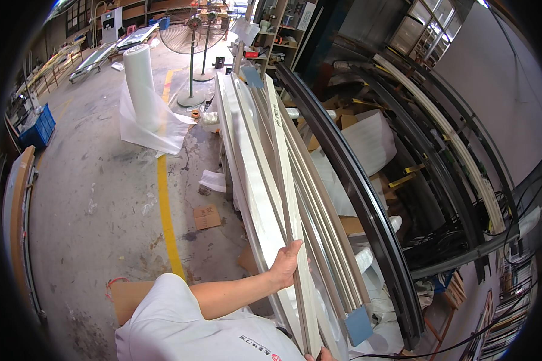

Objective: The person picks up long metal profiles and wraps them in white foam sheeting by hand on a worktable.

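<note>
Head cam: workshop w/ grey concrete floor (102,216), yellow line (168,210) running lengthwise L of the stack. Floor strip btwn line & far-L panels is the widest stretch; R of line it narrows, w/ cardboard piece (207,217) lying there. White foam roll (140,84) stands upright farther up, its loose sheet spread on the floor; pedestal fan (192,66) just R of it. Stack: film-wrapped profiles (242,156) along L edge, tan profiles (331,246) along R, blue-grey pad (358,326) at near end. Long black profile (370,207) borders the R side, narrow gap btwn; dark racked lengths beyond.

Long off-white strip (288,186) lies slantwise atop the stack, far tip nr the stack's far end, near end at bottom edge of view. L hand (286,265) wrapped round it, thumb along top. R hand (326,355) by its near end, mostly cut off by frame; can't tell its grip.
</note>
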Demonstrator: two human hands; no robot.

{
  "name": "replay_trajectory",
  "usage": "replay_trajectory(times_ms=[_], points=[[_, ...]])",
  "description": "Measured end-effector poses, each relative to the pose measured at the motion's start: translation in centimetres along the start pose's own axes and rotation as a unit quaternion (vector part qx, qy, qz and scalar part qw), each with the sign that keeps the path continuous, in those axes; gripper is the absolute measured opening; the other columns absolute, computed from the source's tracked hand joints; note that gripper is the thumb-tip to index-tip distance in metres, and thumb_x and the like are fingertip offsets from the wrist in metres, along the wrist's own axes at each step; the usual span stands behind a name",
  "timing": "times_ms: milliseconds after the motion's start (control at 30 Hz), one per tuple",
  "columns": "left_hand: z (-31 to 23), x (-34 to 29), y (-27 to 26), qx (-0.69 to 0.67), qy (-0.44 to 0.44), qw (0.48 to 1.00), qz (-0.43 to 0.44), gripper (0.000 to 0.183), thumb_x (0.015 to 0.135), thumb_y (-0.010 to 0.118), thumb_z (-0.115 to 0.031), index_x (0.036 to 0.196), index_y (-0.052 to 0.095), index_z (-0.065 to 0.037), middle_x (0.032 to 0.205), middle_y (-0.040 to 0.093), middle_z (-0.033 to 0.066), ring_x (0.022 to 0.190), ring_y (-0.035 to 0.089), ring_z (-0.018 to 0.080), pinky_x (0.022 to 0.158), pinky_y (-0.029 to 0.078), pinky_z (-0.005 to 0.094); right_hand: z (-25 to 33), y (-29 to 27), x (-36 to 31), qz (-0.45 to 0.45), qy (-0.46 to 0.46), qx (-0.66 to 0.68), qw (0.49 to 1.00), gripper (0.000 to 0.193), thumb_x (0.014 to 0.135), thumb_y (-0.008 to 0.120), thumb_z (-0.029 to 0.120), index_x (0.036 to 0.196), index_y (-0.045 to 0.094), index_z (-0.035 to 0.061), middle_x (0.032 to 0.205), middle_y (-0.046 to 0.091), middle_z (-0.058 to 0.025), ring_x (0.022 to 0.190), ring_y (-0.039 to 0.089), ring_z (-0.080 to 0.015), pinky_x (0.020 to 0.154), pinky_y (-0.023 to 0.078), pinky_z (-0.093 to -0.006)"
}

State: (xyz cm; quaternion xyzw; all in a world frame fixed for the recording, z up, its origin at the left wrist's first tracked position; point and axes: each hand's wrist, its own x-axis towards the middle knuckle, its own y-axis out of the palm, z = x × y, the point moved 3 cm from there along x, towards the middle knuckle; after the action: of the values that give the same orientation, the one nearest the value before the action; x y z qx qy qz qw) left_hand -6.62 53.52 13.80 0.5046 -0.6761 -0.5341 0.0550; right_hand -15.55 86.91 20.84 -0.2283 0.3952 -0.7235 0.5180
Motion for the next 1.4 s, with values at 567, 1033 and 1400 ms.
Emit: replay_trajectory(times_ms=[567, 1033, 1400], points=[[-1.3, 0.1, 0.4, 0.031, -0.046, 0.998, 0.028, 0.017, 0.095, 0.060, -0.015, 0.097, 0.060, 0.002, 0.084, 0.063, 0.0135, 0.075, 0.064, 0.0261, 0.073, 0.058, 0.0425, -2.6, 0.7, -0.3, 0.013, 0.005, -0.098, 0.995, 0.055, 0.090, 0.077, 0.026, 0.132, 0.056, -0.0040, 0.104, 0.067, -0.0319, 0.095, 0.063, -0.0512, 0.083, 0.052, -0.0558], [-5.0, 14.3, -9.9, -0.063, -0.051, 0.996, -0.025, 0.022, 0.100, 0.050, -0.019, 0.100, 0.057, 0.001, 0.090, 0.064, 0.0176, 0.082, 0.066, 0.0288, 0.074, 0.059, 0.0432, -5.9, 4.2, 1.4, -0.060, 0.013, -0.184, 0.981, 0.049, 0.094, 0.072, 0.023, 0.130, 0.056, -0.0056, 0.103, 0.063, -0.0287, 0.093, 0.062, -0.0487, 0.081, 0.052, -0.0526], [-4.2, 21.7, -16.7, 0.043, -0.193, 0.980, -0.027, 0.071, 0.101, 0.056, -0.042, 0.152, 0.033, 0.002, 0.151, 0.044, 0.0283, 0.142, 0.041, 0.0483, 0.116, 0.034, 0.0687, -5.1, 7.2, 3.2, -0.063, 0.108, -0.147, 0.981, 0.043, 0.094, 0.068, 0.027, 0.127, 0.058, 0.0016, 0.110, 0.067, -0.0200, 0.101, 0.064, -0.0383, 0.087, 0.051, -0.0491]])
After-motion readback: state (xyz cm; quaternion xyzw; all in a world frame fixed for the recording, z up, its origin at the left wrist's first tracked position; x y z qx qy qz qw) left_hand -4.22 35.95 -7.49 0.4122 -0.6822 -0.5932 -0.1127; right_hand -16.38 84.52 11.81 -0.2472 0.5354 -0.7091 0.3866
